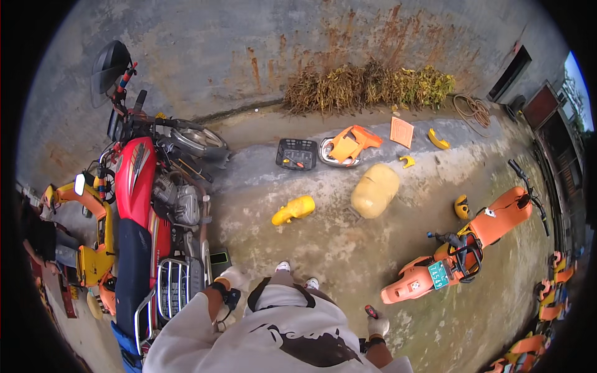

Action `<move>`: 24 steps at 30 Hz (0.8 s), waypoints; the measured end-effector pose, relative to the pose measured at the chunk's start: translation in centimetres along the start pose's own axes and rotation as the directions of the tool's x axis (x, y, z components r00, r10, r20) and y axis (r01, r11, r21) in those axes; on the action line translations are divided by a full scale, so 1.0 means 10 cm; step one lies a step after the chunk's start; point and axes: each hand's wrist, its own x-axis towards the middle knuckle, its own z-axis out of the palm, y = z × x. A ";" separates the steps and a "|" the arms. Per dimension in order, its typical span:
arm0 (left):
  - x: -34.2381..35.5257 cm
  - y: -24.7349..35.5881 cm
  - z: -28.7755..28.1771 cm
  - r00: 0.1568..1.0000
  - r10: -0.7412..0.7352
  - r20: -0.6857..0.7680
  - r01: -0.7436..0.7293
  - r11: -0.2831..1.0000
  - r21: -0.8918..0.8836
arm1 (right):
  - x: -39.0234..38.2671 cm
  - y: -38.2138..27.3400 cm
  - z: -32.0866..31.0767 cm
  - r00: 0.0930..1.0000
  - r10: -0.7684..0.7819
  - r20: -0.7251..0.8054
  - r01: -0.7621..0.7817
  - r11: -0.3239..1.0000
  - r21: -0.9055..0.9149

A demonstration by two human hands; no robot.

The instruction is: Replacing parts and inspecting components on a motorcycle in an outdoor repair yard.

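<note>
My right hand (379,325), in a pale glove, hangs low at my right side. It is closed around a small red-and-black tool (371,311), whose kind I cannot make out. My left hand (235,279), also gloved, is beside the rear rack (172,287) of a red motorcycle (135,171); its fingers are too small and blurred to read. In front of my feet lies a yellow curved plastic part (293,211). Farther off, a large tan rounded bundle (375,191) rests on the concrete.
An orange scooter (504,214) stands at the right, with a yellow helmet-like piece (461,206) nearby. Along the wall are a black crate (296,153) holding tools, orange panels (351,144), dried plants (367,89) and a coiled hose (474,113). Another person (46,233) is beside a yellow scooter (96,248).
</note>
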 end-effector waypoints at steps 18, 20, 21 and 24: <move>0.86 -0.11 -0.38 0.997 0.050 0.050 -0.045 0.994 -0.104 | -0.99 -0.77 -0.01 0.771 0.174 0.613 -0.604 -0.106 0.790; 1.03 -0.18 -0.37 0.989 0.142 0.049 -0.138 0.988 -0.073 | -1.07 -0.79 -0.02 0.766 0.141 0.627 -0.597 -0.205 0.776; 1.07 -0.19 -0.36 0.986 0.168 0.015 -0.167 0.985 -0.040 | -1.10 -0.89 -0.10 0.837 0.073 0.542 -0.519 -0.207 0.829; 1.07 -0.17 -0.33 0.982 0.189 0.020 -0.189 0.982 0.010 | -1.19 -1.13 -0.39 0.907 -0.013 0.420 -0.409 -0.263 0.874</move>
